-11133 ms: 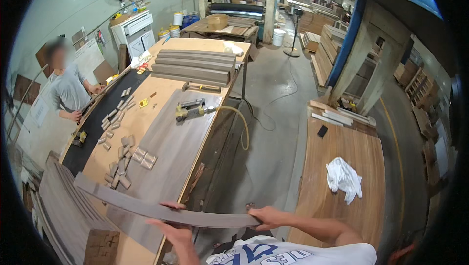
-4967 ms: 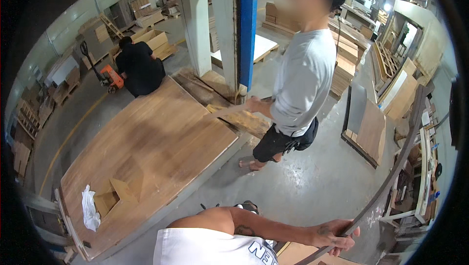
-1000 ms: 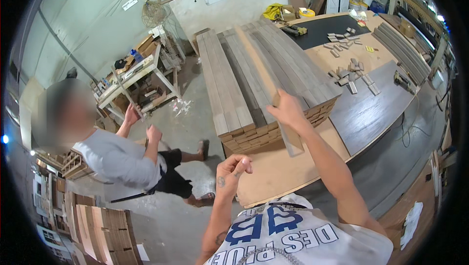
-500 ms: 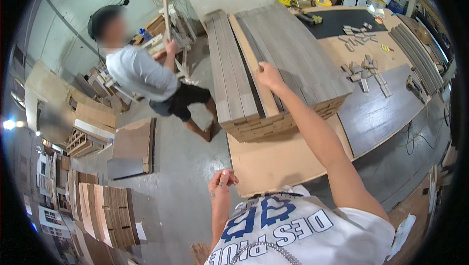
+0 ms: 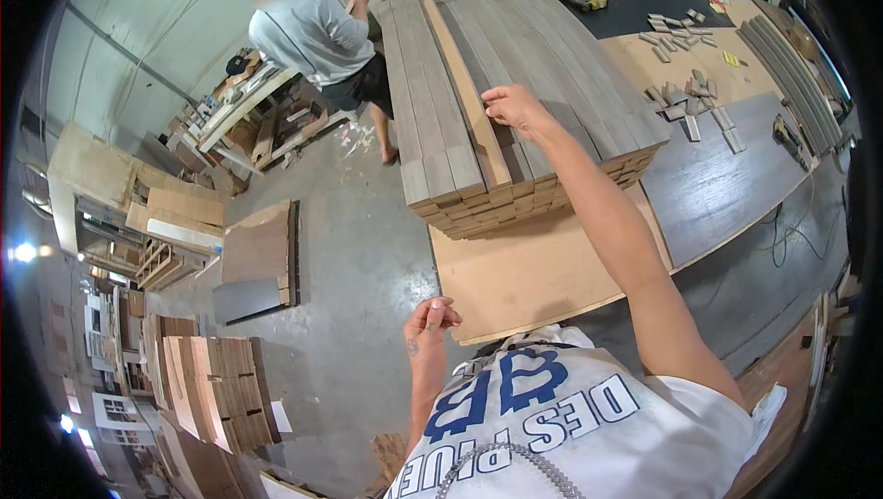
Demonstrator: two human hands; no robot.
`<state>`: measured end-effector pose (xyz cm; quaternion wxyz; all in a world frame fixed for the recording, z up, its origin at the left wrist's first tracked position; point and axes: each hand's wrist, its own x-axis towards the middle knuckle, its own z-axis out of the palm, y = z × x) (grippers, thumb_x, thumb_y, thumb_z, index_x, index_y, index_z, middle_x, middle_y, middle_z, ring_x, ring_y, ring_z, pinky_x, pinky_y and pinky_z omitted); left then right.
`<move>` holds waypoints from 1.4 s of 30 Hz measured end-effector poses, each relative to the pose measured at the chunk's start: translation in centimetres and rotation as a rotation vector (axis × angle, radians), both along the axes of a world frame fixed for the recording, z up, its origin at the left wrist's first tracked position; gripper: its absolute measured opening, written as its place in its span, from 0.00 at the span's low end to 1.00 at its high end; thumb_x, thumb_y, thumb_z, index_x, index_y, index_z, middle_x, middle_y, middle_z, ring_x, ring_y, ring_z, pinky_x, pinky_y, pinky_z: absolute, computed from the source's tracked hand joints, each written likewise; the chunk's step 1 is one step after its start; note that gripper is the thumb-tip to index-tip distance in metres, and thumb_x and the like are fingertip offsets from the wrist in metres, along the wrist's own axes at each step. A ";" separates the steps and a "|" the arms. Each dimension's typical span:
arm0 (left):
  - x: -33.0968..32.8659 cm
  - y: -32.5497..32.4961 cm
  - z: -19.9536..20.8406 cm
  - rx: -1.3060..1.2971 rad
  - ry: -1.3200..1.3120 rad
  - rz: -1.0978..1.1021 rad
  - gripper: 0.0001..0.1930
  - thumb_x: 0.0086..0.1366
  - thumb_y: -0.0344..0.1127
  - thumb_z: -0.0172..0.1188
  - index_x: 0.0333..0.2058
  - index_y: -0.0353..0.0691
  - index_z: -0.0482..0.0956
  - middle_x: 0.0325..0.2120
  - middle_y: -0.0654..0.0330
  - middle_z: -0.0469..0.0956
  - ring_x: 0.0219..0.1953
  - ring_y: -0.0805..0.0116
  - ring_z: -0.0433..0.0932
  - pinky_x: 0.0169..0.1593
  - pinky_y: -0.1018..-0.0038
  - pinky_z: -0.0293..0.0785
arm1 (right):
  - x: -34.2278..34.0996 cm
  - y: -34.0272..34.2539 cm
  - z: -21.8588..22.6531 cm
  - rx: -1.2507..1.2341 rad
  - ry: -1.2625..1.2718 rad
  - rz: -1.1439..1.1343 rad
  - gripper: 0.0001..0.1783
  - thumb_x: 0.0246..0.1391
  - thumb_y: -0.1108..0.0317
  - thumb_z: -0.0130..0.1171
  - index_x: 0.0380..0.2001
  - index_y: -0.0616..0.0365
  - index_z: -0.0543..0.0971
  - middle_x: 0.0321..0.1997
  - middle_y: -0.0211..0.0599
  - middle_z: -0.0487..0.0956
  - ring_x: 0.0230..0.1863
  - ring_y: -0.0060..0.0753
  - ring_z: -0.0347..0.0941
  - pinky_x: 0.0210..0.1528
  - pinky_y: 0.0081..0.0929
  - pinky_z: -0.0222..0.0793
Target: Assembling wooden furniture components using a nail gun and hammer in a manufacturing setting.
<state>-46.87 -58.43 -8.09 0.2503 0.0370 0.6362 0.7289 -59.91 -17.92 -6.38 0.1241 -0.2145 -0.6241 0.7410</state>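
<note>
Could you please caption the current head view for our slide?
Right hand beside a pale wooden strip on stacked grey boards.

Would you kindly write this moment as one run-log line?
right hand: beside tan strip, contact unclear | left hand: loosely curled near table | tan strip: lying on grey plank stack

The tan strip has just settled onto the board stack; the co-worker has moved farther off.
</note>
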 end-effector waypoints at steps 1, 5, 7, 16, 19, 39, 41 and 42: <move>0.0 -0.1 0.1 -0.003 0.000 0.000 0.17 0.71 0.44 0.59 0.39 0.31 0.80 0.25 0.62 0.77 0.31 0.73 0.75 0.39 0.75 0.70 | 0.0 -0.1 -0.1 0.008 -0.015 -0.017 0.21 0.55 0.82 0.56 0.53 0.73 0.73 0.41 0.39 0.78 0.37 0.24 0.74 0.45 0.23 0.74; -0.4 -0.3 0.2 0.012 -0.005 0.009 0.15 0.71 0.40 0.58 0.39 0.31 0.80 0.23 0.61 0.76 0.29 0.69 0.76 0.38 0.73 0.72 | -0.7 0.4 -0.9 -0.023 -0.005 -0.029 0.20 0.54 0.81 0.57 0.51 0.69 0.77 0.44 0.41 0.78 0.37 0.27 0.75 0.42 0.23 0.75; -0.8 -0.6 0.0 0.016 -0.009 0.004 0.14 0.71 0.40 0.58 0.39 0.31 0.80 0.23 0.61 0.76 0.29 0.69 0.76 0.38 0.73 0.72 | -1.1 0.8 -1.2 -0.012 0.001 -0.050 0.19 0.53 0.81 0.57 0.50 0.69 0.77 0.42 0.41 0.79 0.37 0.27 0.76 0.41 0.23 0.74; -2.4 -2.2 -1.2 0.017 -0.028 -0.097 0.11 0.69 0.37 0.61 0.38 0.32 0.81 0.27 0.64 0.79 0.32 0.74 0.77 0.41 0.77 0.73 | 5.9 -3.3 2.7 0.279 0.288 -0.416 0.12 0.60 0.68 0.59 0.43 0.63 0.81 0.32 0.29 0.81 0.32 0.20 0.75 0.38 0.20 0.72; -3.0 -2.6 -1.9 -0.140 0.062 -0.316 0.06 0.66 0.31 0.64 0.37 0.34 0.82 0.28 0.62 0.81 0.33 0.73 0.78 0.41 0.75 0.74 | 14.8 -8.7 4.3 0.158 0.369 -0.589 0.12 0.63 0.65 0.59 0.40 0.64 0.81 0.29 0.30 0.80 0.31 0.20 0.74 0.36 0.21 0.71; 20.6 28.7 -7.4 -0.217 0.194 -1.311 0.12 0.71 0.38 0.58 0.37 0.33 0.80 0.27 0.63 0.79 0.30 0.73 0.78 0.38 0.75 0.75 | 67.7 -20.1 -36.2 -0.255 -0.755 -0.873 0.12 0.54 0.71 0.61 0.37 0.71 0.81 0.27 0.41 0.82 0.23 0.32 0.79 0.25 0.28 0.76; 26.0 31.8 -9.1 -0.196 0.292 -1.403 0.12 0.69 0.38 0.61 0.37 0.33 0.81 0.27 0.63 0.80 0.31 0.74 0.78 0.38 0.75 0.75 | 73.9 -21.1 -37.4 -0.682 -0.482 -1.214 0.09 0.53 0.73 0.58 0.35 0.69 0.80 0.26 0.45 0.81 0.24 0.37 0.80 0.24 0.33 0.78; 28.4 33.0 -10.7 -0.235 0.405 -1.493 0.12 0.66 0.38 0.64 0.37 0.33 0.82 0.27 0.62 0.81 0.31 0.75 0.78 0.39 0.75 0.75 | 77.2 -22.5 -39.1 -0.736 -0.537 -1.431 0.09 0.54 0.73 0.58 0.36 0.67 0.80 0.27 0.46 0.81 0.24 0.38 0.80 0.23 0.33 0.78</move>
